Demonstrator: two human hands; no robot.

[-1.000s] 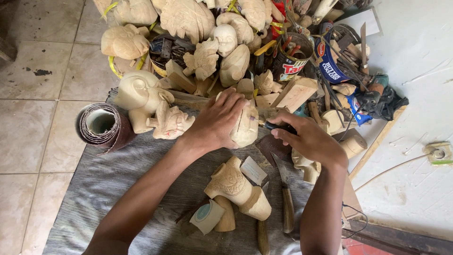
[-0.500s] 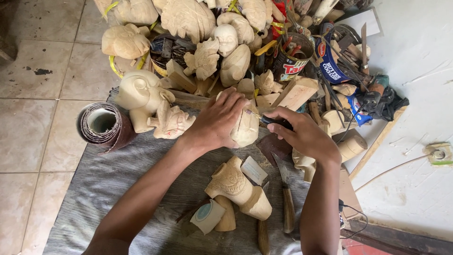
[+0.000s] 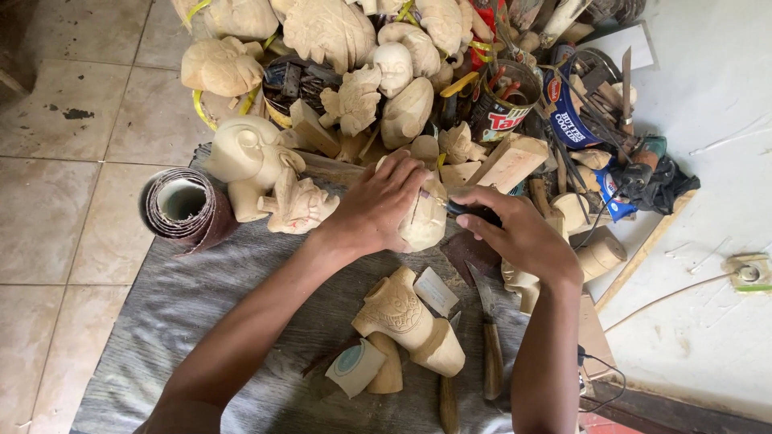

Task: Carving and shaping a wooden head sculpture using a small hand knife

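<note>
Two hands on one small job here: my left hand (image 3: 376, 205) is cupped over a pale wooden carving (image 3: 425, 219), fingers curled around its top to pin it down on the grey cloth (image 3: 201, 321) spread over the floor, and my right hand (image 3: 523, 237) is closed around a dark-handled tool (image 3: 470, 211) with its tip right up against the carving's side (can't tell exactly what kind of tip it has, it's too small and half hidden). That carving sits near the far edge of the cloth, just in front of the big heap of unfinished carvings (image 3: 330, 32) piled up behind it. Just left of my left hand there's a small winged figure (image 3: 296, 205) and a rounded bird-like head piece (image 3: 245, 153), and further left a roll of sandpaper (image 3: 186, 209) standing on its end at the cloth's edge. Closer to me, between my forearms, lies a carved cylinder-shaped piece (image 3: 402, 317) on its side, with a little tape roll (image 3: 354, 366) beside it. A wooden-handled knife (image 3: 489, 337) lies on the cloth next to my right forearm. Behind my right hand there's a tin can (image 3: 503, 104) stuffed with tools, and a plain wooden block (image 3: 511, 161) resting just beside it.
</note>
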